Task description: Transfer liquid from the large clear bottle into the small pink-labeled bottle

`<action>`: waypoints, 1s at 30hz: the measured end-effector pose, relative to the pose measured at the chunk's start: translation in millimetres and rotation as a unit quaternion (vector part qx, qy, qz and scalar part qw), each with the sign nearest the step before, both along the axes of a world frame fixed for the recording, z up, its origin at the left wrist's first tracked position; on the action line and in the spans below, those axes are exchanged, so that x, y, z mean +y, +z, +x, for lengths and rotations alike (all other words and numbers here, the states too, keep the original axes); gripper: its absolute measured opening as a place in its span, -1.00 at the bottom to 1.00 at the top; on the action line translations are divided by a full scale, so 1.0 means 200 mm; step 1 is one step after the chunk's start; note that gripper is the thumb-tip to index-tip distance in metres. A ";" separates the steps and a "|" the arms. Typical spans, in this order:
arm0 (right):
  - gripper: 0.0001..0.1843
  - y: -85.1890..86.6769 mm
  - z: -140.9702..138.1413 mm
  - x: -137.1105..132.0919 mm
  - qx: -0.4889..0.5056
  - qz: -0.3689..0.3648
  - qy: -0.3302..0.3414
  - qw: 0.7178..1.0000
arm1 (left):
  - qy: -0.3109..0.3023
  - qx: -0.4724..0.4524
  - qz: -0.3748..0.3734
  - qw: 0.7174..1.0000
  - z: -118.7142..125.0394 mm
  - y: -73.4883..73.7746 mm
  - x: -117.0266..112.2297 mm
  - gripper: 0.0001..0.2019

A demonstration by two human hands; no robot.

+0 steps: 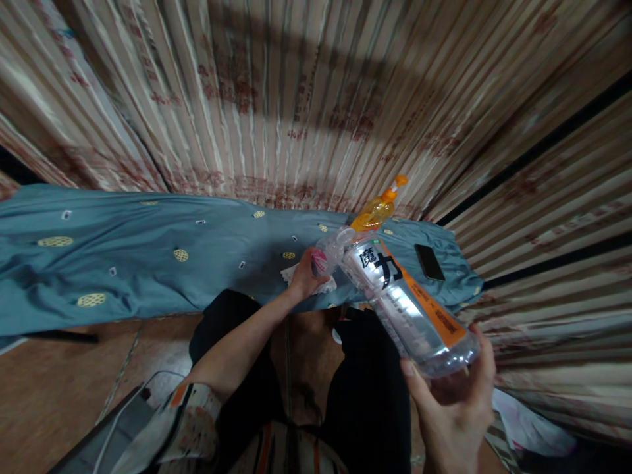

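A large clear plastic bottle with a silver and orange label lies tilted in the air, its base toward me. My right hand grips it round the base, thumb on one side and fingers on the other. At the neck end, my left hand is closed on a small clear plastic piece with a pink part; whether this piece joins the bottle is unclear. Under the left hand lies a white lace-edged paper or cloth. Just behind the bottle's neck, an orange pump bottle is partly hidden.
A teal cloth with yellow pineapple prints covers the long narrow table. A black phone lies at its right end. Pleated patterned curtains hang close behind and to the right. My knees are under the near edge.
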State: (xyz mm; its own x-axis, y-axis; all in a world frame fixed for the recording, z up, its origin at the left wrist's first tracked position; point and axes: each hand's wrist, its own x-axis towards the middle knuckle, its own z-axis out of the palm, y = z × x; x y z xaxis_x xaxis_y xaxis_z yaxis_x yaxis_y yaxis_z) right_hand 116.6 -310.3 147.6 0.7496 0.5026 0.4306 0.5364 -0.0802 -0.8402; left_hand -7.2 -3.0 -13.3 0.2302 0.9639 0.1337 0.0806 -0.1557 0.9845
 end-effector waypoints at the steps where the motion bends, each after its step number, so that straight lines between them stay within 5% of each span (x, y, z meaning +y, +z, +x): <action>1: 0.39 0.00 0.00 0.00 -0.003 -0.002 -0.002 1.000 | 0.001 -0.004 -0.001 1.000 0.00 0.00 0.00 -0.16; 8: 0.42 -0.01 0.00 0.01 0.003 -0.001 -0.008 1.000 | -0.003 0.003 0.009 1.000 0.00 -0.02 0.01 -0.13; 19: 0.43 -0.15 0.03 -0.02 0.007 0.000 0.002 1.000 | 0.003 0.001 0.023 1.000 -0.02 -0.06 0.03 -0.14; 30: 0.52 -0.12 0.00 0.01 0.061 0.019 -0.007 0.998 | -0.020 0.009 0.043 0.999 -0.03 -0.08 0.05 -0.14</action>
State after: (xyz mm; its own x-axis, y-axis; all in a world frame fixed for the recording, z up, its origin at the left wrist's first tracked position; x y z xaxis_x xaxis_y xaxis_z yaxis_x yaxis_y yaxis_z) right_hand 116.0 -307.4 124.3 0.8048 0.4765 0.3540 0.4283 -0.0533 -0.9021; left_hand -13.6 6.3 -28.8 0.2710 0.9392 0.2109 0.0904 -0.2430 0.9658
